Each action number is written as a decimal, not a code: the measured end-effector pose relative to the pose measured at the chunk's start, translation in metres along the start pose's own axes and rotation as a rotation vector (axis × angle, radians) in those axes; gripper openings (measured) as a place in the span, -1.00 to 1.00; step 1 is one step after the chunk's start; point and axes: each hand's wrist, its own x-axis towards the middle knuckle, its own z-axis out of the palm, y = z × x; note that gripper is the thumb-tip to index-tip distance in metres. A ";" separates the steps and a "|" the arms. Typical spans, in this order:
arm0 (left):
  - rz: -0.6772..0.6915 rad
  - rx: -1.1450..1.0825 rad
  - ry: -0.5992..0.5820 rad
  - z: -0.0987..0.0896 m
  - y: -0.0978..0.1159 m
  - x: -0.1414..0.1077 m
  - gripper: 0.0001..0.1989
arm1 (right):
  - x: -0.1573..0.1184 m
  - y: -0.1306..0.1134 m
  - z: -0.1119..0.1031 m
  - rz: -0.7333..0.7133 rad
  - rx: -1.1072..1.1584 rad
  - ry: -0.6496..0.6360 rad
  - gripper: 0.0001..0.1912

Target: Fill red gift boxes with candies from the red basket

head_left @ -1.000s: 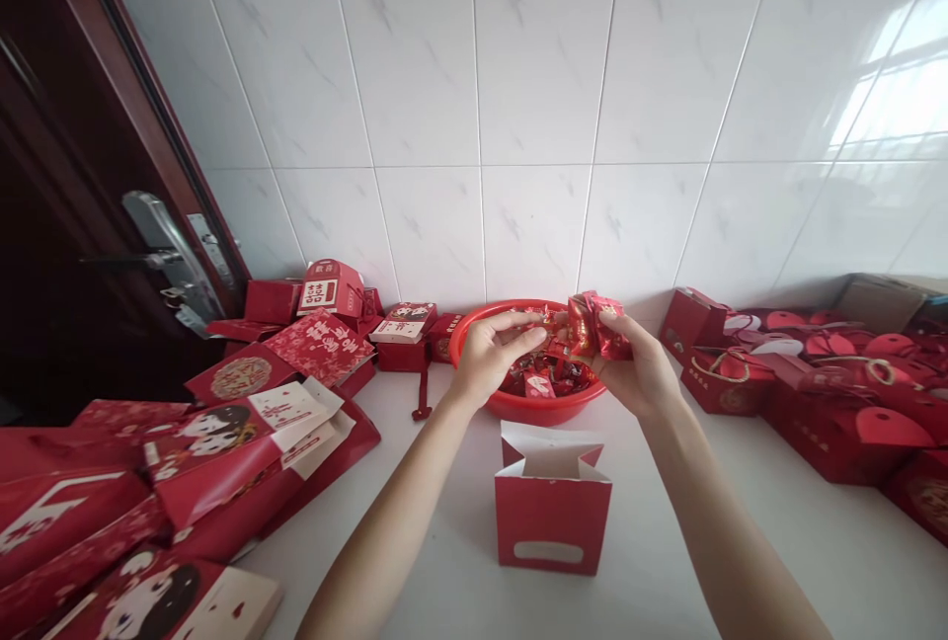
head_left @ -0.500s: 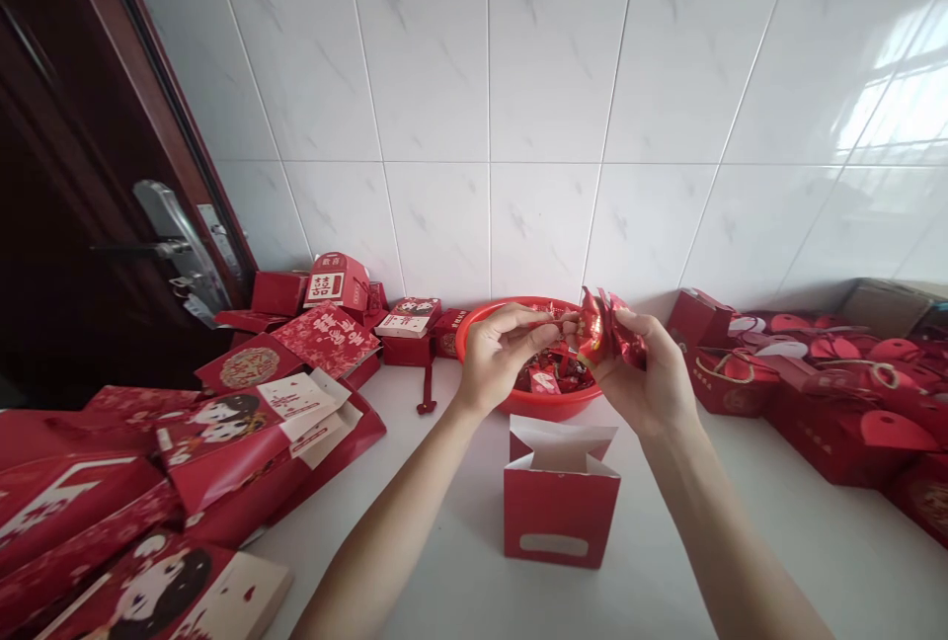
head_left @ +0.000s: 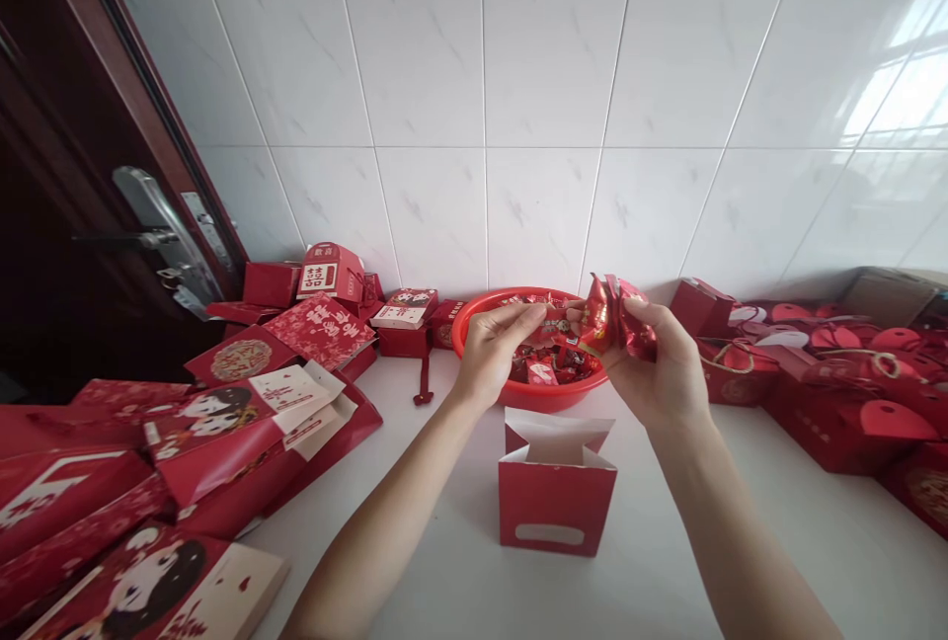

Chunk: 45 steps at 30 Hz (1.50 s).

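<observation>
My right hand is closed around several shiny red foil-wrapped candies, which stick up between thumb and fingers. My left hand is pinched, its fingertips at a small dark red wrapped candy close to my right fingertips. Both hands are raised over the front of a red plastic basin with more wrapped candies inside. Nearer to me, a red paper gift box stands upright on the white surface, its top open and its pale inside showing.
Printed red gift boxes are heaped at the left, and others line the wall. Red boxes with cord handles crowd the right side, near a brown carton. A dark door is at the left, beside the tiled wall.
My left fingertips have drawn slightly left, away from the right hand, and more of the small candy between them shows. The right hand keeps its candies. The view has shifted slightly.
</observation>
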 end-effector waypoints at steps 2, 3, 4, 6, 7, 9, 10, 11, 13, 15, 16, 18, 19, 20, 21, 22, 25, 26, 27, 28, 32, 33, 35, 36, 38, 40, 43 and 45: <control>-0.016 0.030 0.007 -0.001 0.001 -0.001 -0.65 | -0.001 -0.001 0.000 -0.013 -0.035 -0.006 -0.83; -0.016 0.037 0.009 -0.001 0.002 -0.001 -0.64 | -0.001 -0.001 0.000 -0.019 -0.052 -0.010 -0.83; -0.015 0.040 0.008 -0.001 0.002 -0.001 -0.63 | -0.002 -0.001 0.000 -0.024 -0.065 -0.014 -0.82; -0.007 0.037 -0.007 0.000 0.004 -0.001 -0.61 | -0.002 -0.002 -0.001 -0.032 -0.078 -0.020 -0.82; -0.001 0.033 -0.019 0.000 0.004 -0.001 -0.60 | -0.003 -0.002 -0.002 -0.035 -0.080 -0.022 -0.83; 0.009 0.030 -0.050 0.001 0.006 -0.002 -0.62 | -0.003 -0.002 -0.002 -0.039 -0.078 -0.017 -0.84; 0.014 0.033 -0.065 0.001 0.006 -0.003 -0.63 | -0.003 -0.002 -0.002 -0.040 -0.077 -0.012 -0.85; 0.020 0.039 -0.075 0.001 0.007 -0.003 -0.65 | -0.004 -0.002 -0.002 -0.040 -0.079 -0.009 -0.86; 0.040 0.064 -0.070 0.001 0.007 -0.004 -0.66 | -0.005 -0.002 0.000 -0.047 -0.095 -0.016 -0.86; 0.080 0.103 -0.036 0.000 0.009 -0.005 -0.66 | -0.006 -0.003 0.002 -0.065 -0.125 -0.035 -0.84; 0.099 0.131 -0.029 -0.002 0.010 -0.005 -0.68 | -0.007 -0.004 0.002 -0.077 -0.140 -0.042 -0.82; 0.108 0.210 -0.070 -0.007 0.016 -0.005 -0.72 | -0.008 -0.007 0.002 -0.099 -0.163 -0.045 -0.80; 0.097 0.259 -0.125 -0.010 0.021 -0.006 -0.74 | -0.009 -0.009 0.002 -0.106 -0.174 -0.046 -0.79; 0.080 0.315 -0.197 -0.014 0.028 -0.007 -0.76 | -0.009 -0.011 0.000 -0.109 -0.183 -0.051 -0.79; 0.065 0.374 -0.282 -0.017 0.035 -0.009 -0.77 | -0.009 -0.014 -0.002 -0.108 -0.192 -0.060 -0.78; 0.054 0.436 -0.376 -0.019 0.043 -0.011 -0.78 | -0.010 -0.016 -0.004 -0.101 -0.203 -0.074 -0.78; 0.093 0.572 -0.610 -0.024 0.066 -0.020 -0.85 | -0.010 -0.022 -0.011 -0.063 -0.252 -0.128 -0.78; 0.115 0.597 -0.655 -0.024 0.071 -0.022 -0.86 | -0.011 -0.023 -0.013 -0.048 -0.272 -0.143 -0.77; 0.123 0.617 -0.693 -0.024 0.074 -0.024 -0.86 | -0.011 -0.024 -0.014 -0.034 -0.290 -0.155 -0.76; 0.112 0.641 -0.728 -0.023 0.075 -0.025 -0.86 | -0.011 -0.025 -0.015 -0.025 -0.304 -0.162 -0.76; -0.056 0.768 -0.815 -0.022 0.063 -0.025 -0.77 | -0.010 -0.025 -0.017 -0.023 -0.315 -0.152 -0.77; -0.075 0.795 -0.804 -0.021 0.058 -0.024 -0.76 | -0.010 -0.025 -0.017 -0.027 -0.315 -0.146 -0.78; -0.056 0.837 -0.764 -0.021 0.046 -0.020 -0.73 | -0.009 -0.025 -0.018 -0.038 -0.322 -0.138 -0.79; -0.030 0.857 -0.740 -0.020 0.040 -0.018 -0.72 | -0.009 -0.025 -0.019 -0.046 -0.330 -0.135 -0.79; 0.027 0.894 -0.690 -0.020 0.031 -0.014 -0.69 | -0.009 -0.025 -0.021 -0.066 -0.355 -0.132 -0.80; 0.062 0.919 -0.655 -0.020 0.026 -0.011 -0.67 | -0.008 -0.026 -0.023 -0.087 -0.399 -0.143 -0.80; 0.049 0.972 -0.664 -0.020 0.024 -0.010 -0.68 | -0.008 -0.026 -0.025 -0.108 -0.485 -0.191 -0.80; 0.033 1.013 -0.687 -0.020 0.024 -0.009 -0.70 | -0.007 -0.026 -0.027 -0.112 -0.548 -0.227 -0.79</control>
